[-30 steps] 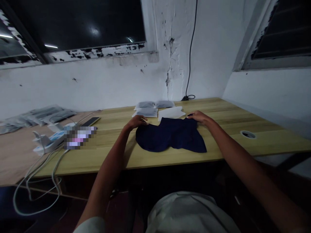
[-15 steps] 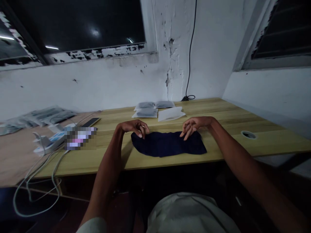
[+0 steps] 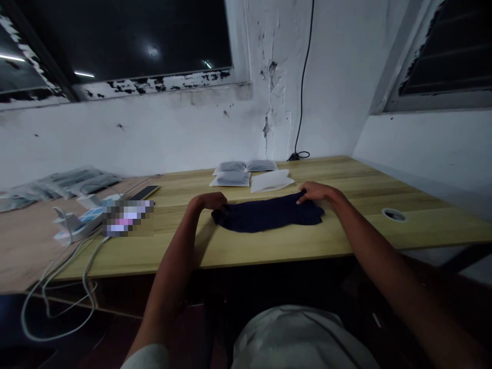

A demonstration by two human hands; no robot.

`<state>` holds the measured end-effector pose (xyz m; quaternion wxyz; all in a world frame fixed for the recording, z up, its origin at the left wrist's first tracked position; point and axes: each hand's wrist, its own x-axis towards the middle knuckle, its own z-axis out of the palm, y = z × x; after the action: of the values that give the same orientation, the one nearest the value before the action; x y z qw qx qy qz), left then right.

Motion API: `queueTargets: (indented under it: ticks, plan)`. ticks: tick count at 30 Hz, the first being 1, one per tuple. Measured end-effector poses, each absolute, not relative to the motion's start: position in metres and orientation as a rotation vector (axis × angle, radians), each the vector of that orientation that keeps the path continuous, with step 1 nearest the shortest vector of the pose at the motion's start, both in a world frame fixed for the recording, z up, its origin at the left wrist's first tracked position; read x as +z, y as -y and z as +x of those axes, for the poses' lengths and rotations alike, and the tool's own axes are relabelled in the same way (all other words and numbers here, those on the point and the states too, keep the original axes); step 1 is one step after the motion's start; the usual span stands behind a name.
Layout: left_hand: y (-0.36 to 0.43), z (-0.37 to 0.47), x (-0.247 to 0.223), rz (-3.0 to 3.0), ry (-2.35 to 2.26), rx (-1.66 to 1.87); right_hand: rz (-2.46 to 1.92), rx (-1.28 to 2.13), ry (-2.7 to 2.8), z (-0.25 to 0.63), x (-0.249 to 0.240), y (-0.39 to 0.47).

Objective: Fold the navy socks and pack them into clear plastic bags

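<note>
A dark navy piece of cloth [image 3: 265,215] lies stretched sideways on the wooden table, between my two hands. At its left end my left hand [image 3: 213,201] is closed on the cloth, fingers partly hidden. My right hand [image 3: 313,191] pinches its far edge near the right end and lifts that edge a little. The cloth's right corner hangs loose below my right hand. Just beyond the cloth lies a flat white translucent pouch [image 3: 271,181]. Behind and left of it sit several filled pouches [image 3: 230,179] with dark contents.
The wooden table [image 3: 346,177] has a round cable hole [image 3: 394,214] at right. To the left are a phone [image 3: 145,193], a power strip [image 3: 82,223] with looping white cables [image 3: 86,271], a pixelated item [image 3: 128,218] and a pile of bagged items [image 3: 77,182]. A black cord [image 3: 302,97] hangs down the wall.
Both hands have gone from hovering with loose fingers over the cloth to gripping it. The cloth has shifted away from me, and its far right edge is now raised.
</note>
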<state>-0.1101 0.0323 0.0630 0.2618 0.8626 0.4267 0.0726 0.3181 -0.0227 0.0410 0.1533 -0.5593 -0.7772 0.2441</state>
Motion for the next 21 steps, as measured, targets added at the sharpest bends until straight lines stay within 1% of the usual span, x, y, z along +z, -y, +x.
queueTargets:
  ticks: [3,6,9,11,12,14,17,19,21]
  plan:
    - [-0.04,-0.112,0.064,2.333,-1.391,0.207,-1.622,0.727,2.131,0.326,0.044,0.024]
    - [-0.043,-0.107,0.062,2.295,-1.619,0.543,-1.637,0.962,2.141,0.323,0.047,0.031]
    - [-0.034,-0.089,0.061,2.131,-1.776,0.945,-1.595,1.23,2.066,0.309,0.045,0.037]
    - [-0.019,-0.068,0.063,2.006,-1.7,1.152,-1.536,1.33,1.997,0.299,0.042,0.038]
    - [-0.01,-0.057,0.065,1.965,-1.601,1.189,-1.511,1.354,1.962,0.295,0.041,0.038]
    - [0.009,-0.034,0.069,1.878,-1.316,1.121,-1.469,1.387,1.885,0.289,0.04,0.038]
    - [0.031,-0.014,0.075,1.842,-0.838,0.879,-1.399,1.411,1.783,0.287,0.043,0.039]
    - [0.036,-0.014,0.077,1.904,-0.682,0.735,-1.34,1.408,1.722,0.287,0.047,0.041]
    - [0.034,-0.02,0.076,2.055,-0.666,0.647,-1.281,1.414,1.653,0.287,0.05,0.042]
